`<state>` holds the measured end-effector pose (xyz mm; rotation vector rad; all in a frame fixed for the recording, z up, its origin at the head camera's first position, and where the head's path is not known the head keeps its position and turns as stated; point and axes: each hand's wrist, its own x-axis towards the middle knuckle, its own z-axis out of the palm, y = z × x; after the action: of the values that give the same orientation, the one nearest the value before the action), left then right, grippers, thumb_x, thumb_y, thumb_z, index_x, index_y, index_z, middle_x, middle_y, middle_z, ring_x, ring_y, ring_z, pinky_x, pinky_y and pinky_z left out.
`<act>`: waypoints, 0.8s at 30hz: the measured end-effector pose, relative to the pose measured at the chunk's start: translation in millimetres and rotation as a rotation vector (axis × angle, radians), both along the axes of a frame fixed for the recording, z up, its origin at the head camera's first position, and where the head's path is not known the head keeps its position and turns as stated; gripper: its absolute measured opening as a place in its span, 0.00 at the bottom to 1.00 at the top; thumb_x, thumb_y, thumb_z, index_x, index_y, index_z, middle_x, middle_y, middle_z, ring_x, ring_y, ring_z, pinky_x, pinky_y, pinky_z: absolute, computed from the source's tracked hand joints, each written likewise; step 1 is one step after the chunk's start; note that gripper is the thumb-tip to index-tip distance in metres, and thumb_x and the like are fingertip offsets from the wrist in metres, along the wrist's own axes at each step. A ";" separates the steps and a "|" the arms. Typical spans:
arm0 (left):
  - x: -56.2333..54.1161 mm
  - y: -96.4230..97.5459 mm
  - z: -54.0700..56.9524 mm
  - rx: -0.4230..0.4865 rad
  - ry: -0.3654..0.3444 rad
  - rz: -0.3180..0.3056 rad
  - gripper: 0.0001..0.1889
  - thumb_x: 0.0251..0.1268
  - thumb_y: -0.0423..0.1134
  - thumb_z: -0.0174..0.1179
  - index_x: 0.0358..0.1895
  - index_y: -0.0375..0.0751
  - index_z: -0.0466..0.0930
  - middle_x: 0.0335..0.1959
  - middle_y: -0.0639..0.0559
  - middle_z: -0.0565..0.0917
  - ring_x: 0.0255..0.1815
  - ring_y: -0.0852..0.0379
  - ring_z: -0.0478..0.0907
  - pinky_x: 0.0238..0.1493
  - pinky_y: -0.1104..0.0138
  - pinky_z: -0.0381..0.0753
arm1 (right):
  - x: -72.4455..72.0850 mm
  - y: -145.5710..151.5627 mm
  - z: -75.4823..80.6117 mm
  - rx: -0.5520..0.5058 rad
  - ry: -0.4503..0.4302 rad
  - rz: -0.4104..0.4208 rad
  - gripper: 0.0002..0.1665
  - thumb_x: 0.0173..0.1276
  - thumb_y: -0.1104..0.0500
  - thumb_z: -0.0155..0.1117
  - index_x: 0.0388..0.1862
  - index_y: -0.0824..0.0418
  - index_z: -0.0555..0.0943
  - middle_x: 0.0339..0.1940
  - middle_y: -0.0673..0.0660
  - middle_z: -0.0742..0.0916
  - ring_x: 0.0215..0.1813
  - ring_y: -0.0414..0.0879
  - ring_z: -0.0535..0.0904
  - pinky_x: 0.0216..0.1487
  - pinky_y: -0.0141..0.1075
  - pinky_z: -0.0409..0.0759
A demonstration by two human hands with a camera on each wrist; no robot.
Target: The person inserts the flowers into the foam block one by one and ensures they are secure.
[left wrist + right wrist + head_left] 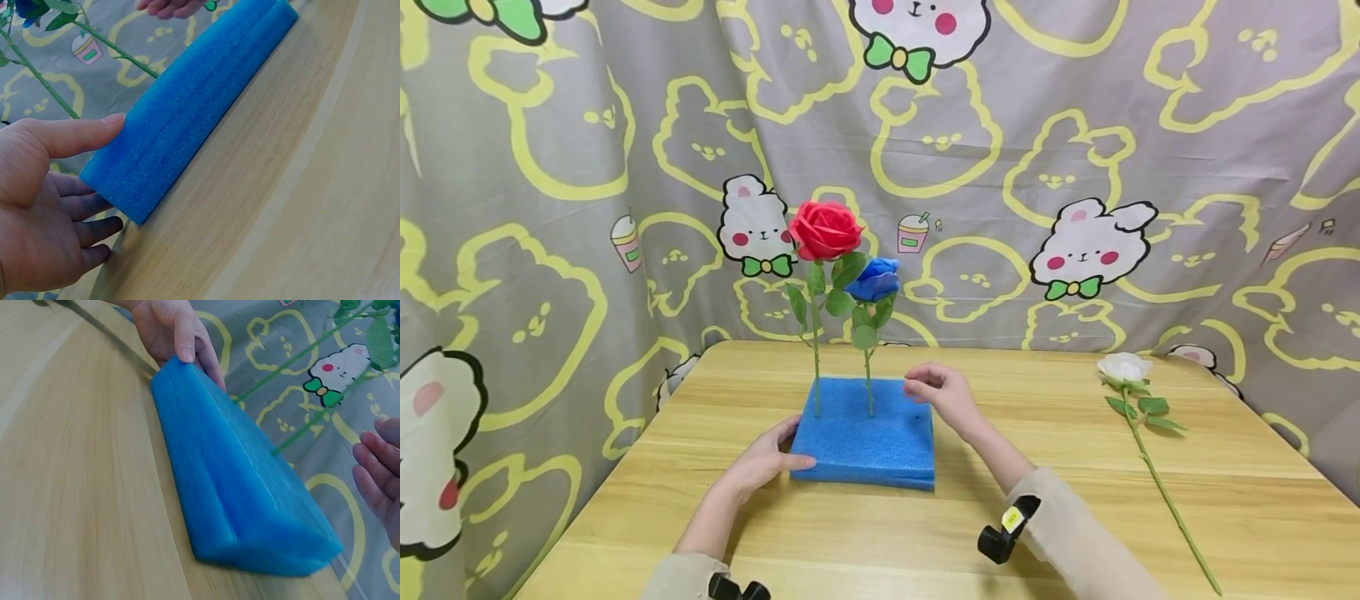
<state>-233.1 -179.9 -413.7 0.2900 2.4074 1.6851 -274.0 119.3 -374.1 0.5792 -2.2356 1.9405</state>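
Observation:
A blue foam block [863, 433] lies on the table, with a red rose [826, 231] and a shorter blue rose [876, 280] standing upright in it by their green stems. My left hand [765, 457] holds the block at its left side. In the left wrist view the thumb [103, 132] lies over the top edge while the fingers spread along the side. Near the block's back right corner hovers my right hand [946, 396], its fingers loosely bent and nothing between them. A small dark hole [917, 417] shows in the foam below that hand.
A white rose [1123, 368] lies on the right of the wooden table [1037, 375], its long stem running toward the front edge. Behind the table hangs a grey patterned curtain [970, 292], which also covers both sides.

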 end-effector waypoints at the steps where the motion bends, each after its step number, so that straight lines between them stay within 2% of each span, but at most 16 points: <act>1: -0.2 0.1 -0.1 0.002 -0.002 0.001 0.45 0.50 0.37 0.69 0.69 0.27 0.52 0.69 0.32 0.57 0.69 0.38 0.51 0.66 0.46 0.50 | 0.6 4.4 0.0 0.001 -0.002 -0.006 0.14 0.64 0.68 0.59 0.43 0.79 0.76 0.35 0.67 0.85 0.37 0.48 0.84 0.40 0.44 0.81; 4: -0.4 0.1 -0.1 0.002 -0.006 -0.002 0.45 0.50 0.37 0.69 0.69 0.28 0.52 0.69 0.32 0.56 0.70 0.38 0.51 0.66 0.46 0.50 | 1.9 18.8 -0.6 0.009 -0.002 -0.025 0.14 0.64 0.68 0.59 0.43 0.80 0.75 0.35 0.66 0.85 0.34 0.42 0.83 0.41 0.47 0.80; 12: 0.1 0.4 2.2 -0.004 -0.007 -0.007 0.45 0.50 0.38 0.69 0.69 0.29 0.53 0.69 0.33 0.56 0.70 0.38 0.50 0.66 0.46 0.49 | 11.0 59.4 0.5 0.043 -0.012 -0.095 0.16 0.64 0.64 0.61 0.43 0.77 0.76 0.34 0.61 0.86 0.34 0.39 0.82 0.36 0.33 0.81; 18: 0.2 0.6 2.9 -0.002 -0.003 -0.009 0.45 0.50 0.38 0.69 0.69 0.29 0.53 0.69 0.33 0.56 0.70 0.38 0.50 0.66 0.46 0.49 | 21.7 87.5 2.9 0.063 -0.018 -0.134 0.19 0.64 0.61 0.62 0.45 0.77 0.75 0.35 0.61 0.86 0.35 0.39 0.82 0.37 0.33 0.80; 24: 0.4 -0.3 2.5 -0.002 0.002 -0.016 0.45 0.50 0.38 0.69 0.69 0.28 0.53 0.69 0.32 0.57 0.69 0.38 0.51 0.66 0.46 0.50 | 33.6 116.2 3.8 0.110 -0.017 -0.164 0.21 0.66 0.58 0.61 0.50 0.75 0.75 0.36 0.57 0.86 0.37 0.37 0.81 0.38 0.34 0.80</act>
<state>-232.6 -180.2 -411.3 0.3095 2.4012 1.6769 -240.4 235.5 -370.3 0.3797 -2.3309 1.7602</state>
